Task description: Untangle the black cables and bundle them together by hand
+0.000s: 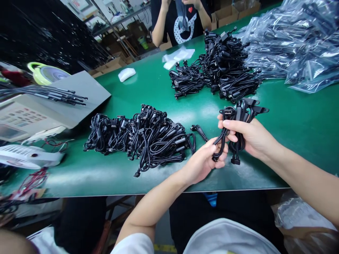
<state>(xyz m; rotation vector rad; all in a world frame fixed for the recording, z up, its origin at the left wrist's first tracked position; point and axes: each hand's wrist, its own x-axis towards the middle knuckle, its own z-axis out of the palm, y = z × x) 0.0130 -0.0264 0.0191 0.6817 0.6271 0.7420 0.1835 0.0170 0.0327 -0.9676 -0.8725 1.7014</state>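
Observation:
My right hand [251, 135] is closed around a bunch of black bundled cables [239, 141], its thumb pressing at the top near a connector with a mounting ear. My left hand [205, 158] is closed on the lower part of one coiled black cable [221, 139], whose upper end reaches my right hand. Just left of the hands, another bundled cable [200, 132] lies on the green table. A large heap of coiled black cables [156, 141] spreads farther left.
Across the table [111, 181], a person [182, 21] holds up a bag. Before them is another cable pile [222, 67]; bagged cables [293, 42] are stacked at the right. A grey machine [79, 95], a white fan [29, 155] and a white object [126, 74] are leftward.

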